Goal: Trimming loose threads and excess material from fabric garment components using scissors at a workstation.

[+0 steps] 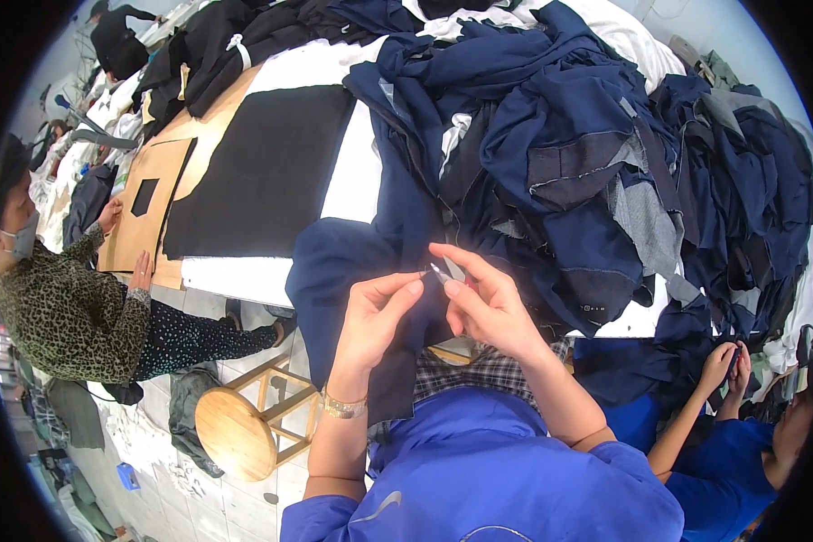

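At the near edge of the long work table (244, 275), the person's two hands meet over a fold of navy cloth (352, 271) that hangs off the table toward their lap. The left hand (375, 316) is closed in a pinch, thumb and forefinger pressing the cloth just beside the other hand. The right hand (488, 303) grips a small silvery tool (440, 272), likely a thread snip, between thumb and fingers; its tip points at the cloth by the left fingertips. How much of the tool there is cannot be told, since the fingers cover most of it. A gold-coloured bracelet (343, 406) circles the left wrist.

No bins or boxes show; the table itself carries the load. A big heap of navy garments (569, 154) fills its right half, with grey lining showing here and there. A flat black fabric panel (266, 172) lies on the left part, beside tan cardboard patterns (149, 212).

A round wooden stool (235, 434) stands on the tiled floor just left of the person. On the far left a co-worker in a patterned top rests a hand (140, 271) on the cardboard. At the lower right another person in blue holds dark cloth in both hands (724, 366); what those hands do is hard to make out, and the picture's rim cuts that figure off.
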Available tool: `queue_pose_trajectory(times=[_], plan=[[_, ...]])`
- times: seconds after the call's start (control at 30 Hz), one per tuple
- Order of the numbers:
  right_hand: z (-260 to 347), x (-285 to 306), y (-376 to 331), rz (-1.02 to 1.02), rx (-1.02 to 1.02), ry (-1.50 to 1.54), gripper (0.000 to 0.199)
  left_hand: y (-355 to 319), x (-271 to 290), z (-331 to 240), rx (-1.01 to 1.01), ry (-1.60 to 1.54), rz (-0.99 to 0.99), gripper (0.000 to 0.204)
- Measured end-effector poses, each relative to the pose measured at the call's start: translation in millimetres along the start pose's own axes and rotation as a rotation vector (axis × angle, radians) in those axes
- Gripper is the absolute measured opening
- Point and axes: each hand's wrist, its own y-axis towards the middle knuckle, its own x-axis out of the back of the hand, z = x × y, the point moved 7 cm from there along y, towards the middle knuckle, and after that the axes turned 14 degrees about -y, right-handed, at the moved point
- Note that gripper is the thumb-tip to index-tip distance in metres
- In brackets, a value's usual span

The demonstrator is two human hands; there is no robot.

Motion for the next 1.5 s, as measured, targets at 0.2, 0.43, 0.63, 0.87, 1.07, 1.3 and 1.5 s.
queue_pose_trajectory(times=[0.2,0.43,0.63,0.87,1.07,1.3,1.5], plan=[[4.8,1.2,-3.2,-0.032,0.020,0.043,0.040,-0.5,1.6,-2.7,-0.019,-0.013,-0.017,0.017],[2.2,-2.5,-1.6,0.019,0.063,-0.025,0.039,0.2,-2.5,-5.0,-0.014,-0.045,-0.001,0.018],[2.1,-1.9,0.7,0.012,0.057,-0.027,0.040,1.8,-1.0,-1.6,-0.009,0.040,0.038,0.019],[-0.1,3.0,0.6,-0.034,0.017,0.021,0.039,2.1,-0.7,-2.8,-0.001,0.010,0.000,0.018],[2.8,-2.7,-1.3,0.027,0.047,0.008,0.039,2.3,-0.6,-4.4,-0.013,-0.017,-0.007,0.017],[3.4,-2.3,-0.5,0.031,0.058,-0.064,0.039,2.6,-1.8,-5.0,-0.021,-0.003,0.018,0.018],[3.5,-2.8,0.6,0.011,0.044,-0.047,0.039,2.4,-1.5,-2.3,-0.015,0.048,0.027,0.019]])
